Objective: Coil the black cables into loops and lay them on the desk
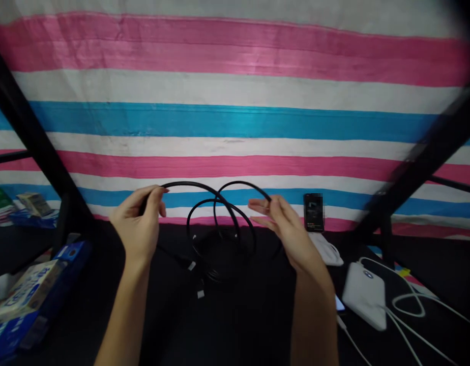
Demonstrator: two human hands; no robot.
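A long black cable (195, 184) hangs in loose loops between my hands, above a black table (235, 330). My left hand (141, 216) is closed on one stretch of it, thumb and fingertips pinched together. On the other side, my right hand (283, 221) pinches a loop between thumb and finger, the other fingers stretched out toward the middle. Lower coils rest on the dark surface and are hard to separate from it. Near them lie two small pale connector ends, one a light plug (200, 294), the other a plug (191, 265) nearer my left hand.
Right of my arm lie a white power bank (366, 295) with white cables (406, 310), a white charger-like item (326, 250), and an upright phone (314, 212). Blue and cream packages (32, 295) sit at left. Black frame bars (32, 127) flank a striped sheet (235, 122).
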